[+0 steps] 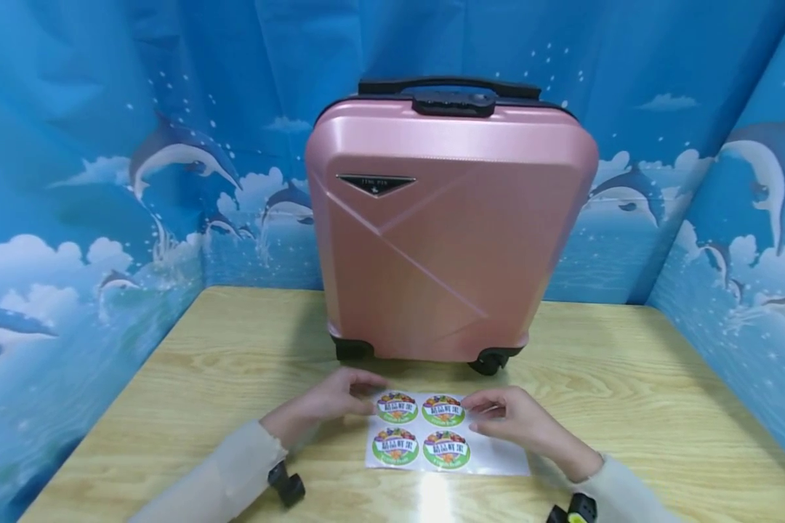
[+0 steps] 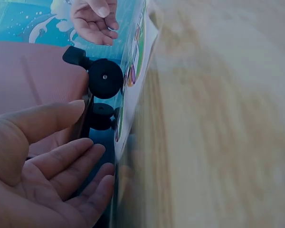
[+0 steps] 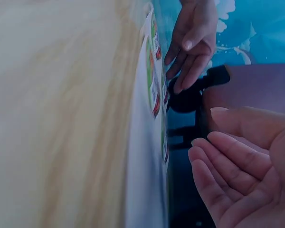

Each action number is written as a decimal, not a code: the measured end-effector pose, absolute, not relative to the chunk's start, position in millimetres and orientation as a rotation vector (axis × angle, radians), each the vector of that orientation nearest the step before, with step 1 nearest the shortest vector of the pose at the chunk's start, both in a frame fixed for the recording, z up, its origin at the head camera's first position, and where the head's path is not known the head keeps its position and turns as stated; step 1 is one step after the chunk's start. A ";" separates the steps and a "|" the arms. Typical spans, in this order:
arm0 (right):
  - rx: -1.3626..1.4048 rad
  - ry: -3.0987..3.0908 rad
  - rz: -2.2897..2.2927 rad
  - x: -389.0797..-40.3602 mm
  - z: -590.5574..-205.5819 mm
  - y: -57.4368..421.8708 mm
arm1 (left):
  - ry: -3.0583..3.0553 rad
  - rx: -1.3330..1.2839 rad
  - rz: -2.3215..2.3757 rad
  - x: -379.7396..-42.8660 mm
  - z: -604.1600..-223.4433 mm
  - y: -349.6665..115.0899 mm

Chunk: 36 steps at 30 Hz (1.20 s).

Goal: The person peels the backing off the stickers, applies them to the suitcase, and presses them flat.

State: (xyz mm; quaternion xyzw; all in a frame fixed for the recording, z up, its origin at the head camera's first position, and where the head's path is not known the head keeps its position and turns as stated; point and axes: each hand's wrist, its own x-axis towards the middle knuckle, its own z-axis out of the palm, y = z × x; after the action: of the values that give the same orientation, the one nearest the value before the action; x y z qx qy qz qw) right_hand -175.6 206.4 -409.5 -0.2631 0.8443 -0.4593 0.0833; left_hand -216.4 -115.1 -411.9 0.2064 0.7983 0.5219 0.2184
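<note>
A white sheet (image 1: 497, 457) with several round fruit stickers (image 1: 446, 449) lies flat on the table in front of a pink suitcase (image 1: 445, 247). At the sheet's upper left edge is my left hand (image 1: 336, 396), its fingers relaxed and thumb apart from them. My right hand (image 1: 513, 418) hovers over the sheet's right part, fingertips beside the upper right sticker. Both wrist views show loosely bent fingers with nothing between them. The sheet's edge curls up slightly in the left wrist view.
The suitcase stands upright on black wheels (image 1: 488, 362), with a black handle (image 1: 448, 87) on top. Wood-grain table (image 1: 235, 349) surface extends to both sides. A blue dolphin-print curtain (image 1: 262, 145) hangs behind and along the sides.
</note>
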 end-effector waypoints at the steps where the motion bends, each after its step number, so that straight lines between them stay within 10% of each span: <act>1: -0.791 2.506 -1.387 -175.8 -408.0 202.5 | 2.217 0.560 1.447 -217.1 -412.3 -116.2; 36: -0.532 2.279 -1.568 -194.7 -411.1 105.4 | 2.448 0.679 1.358 -223.7 -429.0 -112.6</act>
State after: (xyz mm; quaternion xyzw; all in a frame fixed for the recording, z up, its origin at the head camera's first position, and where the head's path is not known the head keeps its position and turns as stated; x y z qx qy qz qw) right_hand -194.7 105.4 -411.1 -0.1864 0.7984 -0.5492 0.1618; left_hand -223.7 -112.6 -429.0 0.2337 0.8425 0.4676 0.1302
